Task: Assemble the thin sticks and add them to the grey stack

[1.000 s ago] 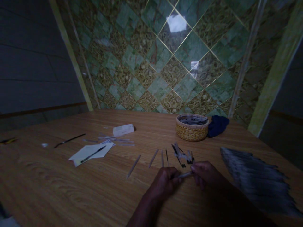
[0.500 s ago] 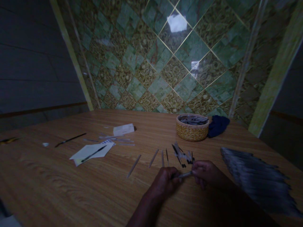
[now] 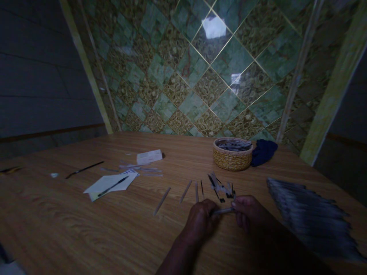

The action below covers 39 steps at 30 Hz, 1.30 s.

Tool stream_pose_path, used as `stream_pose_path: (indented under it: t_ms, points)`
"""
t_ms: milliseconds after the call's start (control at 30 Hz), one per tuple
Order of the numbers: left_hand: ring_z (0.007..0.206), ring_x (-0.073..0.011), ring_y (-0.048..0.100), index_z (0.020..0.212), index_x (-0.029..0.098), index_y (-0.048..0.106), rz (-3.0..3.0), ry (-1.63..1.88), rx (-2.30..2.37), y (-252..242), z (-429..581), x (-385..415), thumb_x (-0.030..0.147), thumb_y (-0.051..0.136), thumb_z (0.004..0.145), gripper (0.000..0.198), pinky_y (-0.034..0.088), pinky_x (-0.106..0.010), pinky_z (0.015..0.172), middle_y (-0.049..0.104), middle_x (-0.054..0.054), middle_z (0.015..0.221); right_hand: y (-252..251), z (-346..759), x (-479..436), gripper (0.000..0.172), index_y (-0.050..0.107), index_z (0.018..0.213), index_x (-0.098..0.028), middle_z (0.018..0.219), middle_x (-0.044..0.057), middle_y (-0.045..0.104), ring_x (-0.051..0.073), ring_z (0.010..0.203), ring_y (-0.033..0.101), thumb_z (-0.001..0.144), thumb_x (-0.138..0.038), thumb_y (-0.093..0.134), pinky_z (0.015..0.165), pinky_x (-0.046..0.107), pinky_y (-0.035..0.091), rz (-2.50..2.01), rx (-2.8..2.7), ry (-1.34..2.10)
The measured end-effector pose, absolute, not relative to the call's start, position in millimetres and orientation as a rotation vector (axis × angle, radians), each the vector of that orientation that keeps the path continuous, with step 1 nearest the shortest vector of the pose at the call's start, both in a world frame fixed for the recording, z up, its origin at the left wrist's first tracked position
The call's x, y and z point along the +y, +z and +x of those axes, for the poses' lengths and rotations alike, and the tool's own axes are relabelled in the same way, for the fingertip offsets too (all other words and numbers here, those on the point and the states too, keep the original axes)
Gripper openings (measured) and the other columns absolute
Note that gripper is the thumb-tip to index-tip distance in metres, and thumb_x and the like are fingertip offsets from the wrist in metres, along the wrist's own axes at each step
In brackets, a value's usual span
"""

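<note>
Two bare hands hold together one thin greyish stick (image 3: 223,210), which lies almost level between them. The left hand (image 3: 201,218) is closed around its one end; the right hand (image 3: 247,209) pinches the other end with the fingertips. Just beyond the right hand there is a small heap of black and pale slim pieces (image 3: 219,187) – touching or not, I cannot tell. Farther ahead stands a round yellow-brown woven basket (image 3: 232,160), filled with thin sticks. To the right of the right hand lies a wide pile of dark grey slender sticks (image 3: 312,221), somewhat blurred.
</note>
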<state>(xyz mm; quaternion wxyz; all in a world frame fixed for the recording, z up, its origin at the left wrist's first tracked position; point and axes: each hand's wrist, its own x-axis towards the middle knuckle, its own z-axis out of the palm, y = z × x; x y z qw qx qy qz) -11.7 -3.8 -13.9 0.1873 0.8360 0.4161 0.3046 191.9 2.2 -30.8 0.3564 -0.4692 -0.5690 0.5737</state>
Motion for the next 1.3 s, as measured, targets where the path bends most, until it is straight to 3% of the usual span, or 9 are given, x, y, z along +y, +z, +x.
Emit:
stream_pose_path:
  t_ms: [333, 500, 767, 1067, 1300]
  points:
    - [0.068, -0.0144, 0.054, 0.073, 0.017, 0.058, 2.504, 0.788, 1.309, -5.3, -5.7, -11.6, 0.019, 0.050, 0.079, 0.010, 0.037, -0.022, 0.059, 0.057, -0.004, 0.075, -31.8, 188.1, 4.7, 0.043, 0.043, 0.063, -0.020, 0.036, -0.001, 0.056, 0.011, 0.022, 0.045, 0.067, -0.062, 0.051, 0.025, 0.018, 0.029, -1.273, -1.395, 1.502]
    - [0.079, -0.0174, 0.054, 0.090, 0.016, 0.061, 2.400, 0.817, 1.236, 3.4, -7.9, -14.7, 0.023, 0.055, 0.078, 0.015, 0.040, -0.025, 0.068, 0.059, -0.006, 0.085, -30.3, 188.6, 4.7, 0.043, 0.043, 0.064, -0.020, 0.038, -0.002, 0.057, 0.011, 0.022, 0.045, 0.066, -0.062, 0.051, 0.024, 0.018, 0.029, -1.263, -1.384, 1.490]
    - [0.070, -0.0148, 0.052, 0.068, 0.015, 0.056, 2.424, 0.770, 1.144, -3.1, -9.6, -8.0, 0.011, 0.047, 0.078, 0.014, 0.039, -0.023, 0.063, 0.054, -0.005, 0.074, -32.0, 187.5, 4.3, 0.041, 0.043, 0.064, -0.020, 0.037, -0.003, 0.056, 0.010, 0.021, 0.043, 0.066, -0.060, 0.052, 0.024, 0.017, 0.027, -1.273, -1.389, 1.463]
    - [0.069, -0.0137, 0.050, 0.069, 0.017, 0.051, 2.442, 0.858, 1.088, -4.5, -9.5, -9.0, 0.009, 0.050, 0.073, 0.009, 0.038, -0.023, 0.061, 0.053, -0.004, 0.075, -30.7, 187.1, 4.5, 0.042, 0.043, 0.063, -0.020, 0.036, -0.002, 0.056, 0.010, 0.020, 0.042, 0.066, -0.062, 0.050, 0.023, 0.018, 0.026, -1.299, -1.379, 1.479]
    - [0.071, -0.0157, 0.052, 0.076, 0.016, 0.053, 2.533, 0.817, 1.148, -5.4, -6.2, -12.0, 0.014, 0.046, 0.080, 0.008, 0.040, -0.024, 0.062, 0.054, -0.007, 0.079, -36.9, 189.1, 7.3, 0.039, 0.045, 0.063, -0.020, 0.035, -0.002, 0.054, 0.010, 0.020, 0.041, 0.067, -0.058, 0.050, 0.023, 0.019, 0.026, -1.329, -1.376, 1.472]
